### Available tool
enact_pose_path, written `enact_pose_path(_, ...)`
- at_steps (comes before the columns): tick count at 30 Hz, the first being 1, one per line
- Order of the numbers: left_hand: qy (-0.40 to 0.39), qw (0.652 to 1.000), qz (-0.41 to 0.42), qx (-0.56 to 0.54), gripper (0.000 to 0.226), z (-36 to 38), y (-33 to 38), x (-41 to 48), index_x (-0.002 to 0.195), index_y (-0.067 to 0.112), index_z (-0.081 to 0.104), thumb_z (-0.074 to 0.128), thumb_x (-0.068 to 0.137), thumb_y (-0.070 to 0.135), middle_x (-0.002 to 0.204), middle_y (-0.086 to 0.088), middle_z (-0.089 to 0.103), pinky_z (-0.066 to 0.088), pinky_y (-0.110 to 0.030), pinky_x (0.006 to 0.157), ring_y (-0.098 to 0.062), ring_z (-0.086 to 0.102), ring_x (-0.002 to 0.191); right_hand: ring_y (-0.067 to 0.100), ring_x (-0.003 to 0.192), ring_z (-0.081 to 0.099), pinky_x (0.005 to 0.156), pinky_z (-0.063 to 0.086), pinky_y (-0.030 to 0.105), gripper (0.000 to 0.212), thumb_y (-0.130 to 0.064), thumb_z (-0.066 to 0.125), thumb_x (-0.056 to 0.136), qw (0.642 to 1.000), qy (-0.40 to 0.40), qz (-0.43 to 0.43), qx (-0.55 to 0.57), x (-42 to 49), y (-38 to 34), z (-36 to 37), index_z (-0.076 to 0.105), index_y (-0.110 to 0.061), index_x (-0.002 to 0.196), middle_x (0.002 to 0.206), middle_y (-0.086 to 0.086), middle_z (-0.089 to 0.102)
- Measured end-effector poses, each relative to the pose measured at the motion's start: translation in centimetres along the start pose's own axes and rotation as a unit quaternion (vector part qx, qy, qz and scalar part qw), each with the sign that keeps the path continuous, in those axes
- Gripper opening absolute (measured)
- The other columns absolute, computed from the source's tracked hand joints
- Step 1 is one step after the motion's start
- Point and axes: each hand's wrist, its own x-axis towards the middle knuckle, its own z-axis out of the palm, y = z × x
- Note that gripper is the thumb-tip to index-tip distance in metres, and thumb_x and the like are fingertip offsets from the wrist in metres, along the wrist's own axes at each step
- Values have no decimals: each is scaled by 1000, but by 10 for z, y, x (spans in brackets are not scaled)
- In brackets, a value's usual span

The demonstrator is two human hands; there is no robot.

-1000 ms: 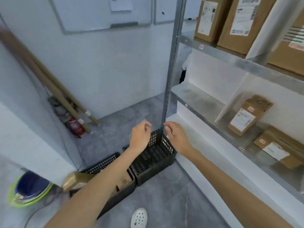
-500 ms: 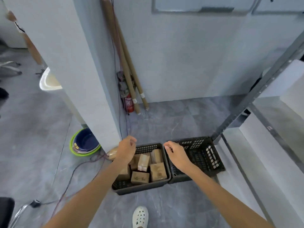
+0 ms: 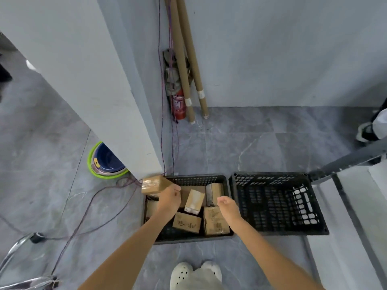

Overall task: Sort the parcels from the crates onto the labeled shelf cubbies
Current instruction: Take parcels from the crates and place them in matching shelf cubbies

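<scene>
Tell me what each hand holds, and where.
Right hand: nothing. Left hand meets the right end of the parcel on the corner of the crate; a grip cannot be confirmed.

Stockroom: parcel-filled crate [image 3: 196,179] on grey tile floor [image 3: 251,147], metal shelf frame [image 3: 345,159], fire extinguisher [image 3: 179,105].

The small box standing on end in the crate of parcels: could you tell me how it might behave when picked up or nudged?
The small box stands tilted on a narrow end, so a nudge would probably tip it. Its cardboard looks stiff and should keep its shape in a grip. Being small, it is probably light.
</scene>
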Motion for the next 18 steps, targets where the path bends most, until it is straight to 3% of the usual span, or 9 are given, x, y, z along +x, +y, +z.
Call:
enact_pose_path(2,-20,999,-21,19,26,34,-39,44,116,7,56,42,95,4,99,0,58,44,-22,75,-12,54,88,26,125,47,105,35,32,35,-11,39,99,999,-14,28,18,62,32,30,54,-4,129,136,12,52)
enact_pose_path(6,-59,994,-51,75,37,100,-123,131,132,12,44,41,96,6,130,-6,52,40,-26,91,-25,49,120,27,132,40,110,30,33,40,-7,41,98,995,-45,75,52,179,95,99,43,-3,137,144,13,43)
enact_pose_path(9,-90,989,-103,47,59,151,-182,186,149,10,18,42,95,2,152,-7,30,30,-28,107,-24,29,140,26,135,37,109,31,33,47,-19,46,99,991,-67,95,72,240,132,141,35,-5,142,148,10,38)
enact_pose_path(11,-115,984,-127,40,66,181,-210,211,151,10,9,46,96,8,155,-8,20,24,-29,112,-24,22,143,25,131,42,109,34,35,50,-27,48,98,988,-90,98,79,272,154,166,36,-7,142,145,10,42)
enact_pose_path(15,-124,985,-119,11,39,211,-238,232,134,13,42,47,96,18,133,-8,52,38,-31,102,-22,49,120,24,122,49,104,42,40,42,-24,52,95,983,-122,86,109,301,181,193,42,-15,134,134,4,52)
enact_pose_path(18,-117,987,-108,8,32,201,-226,220,125,15,48,49,93,13,121,-5,58,44,-33,97,-22,54,112,23,117,53,100,44,39,33,-16,53,94,989,-92,47,102,287,174,184,47,-16,127,125,1,56)
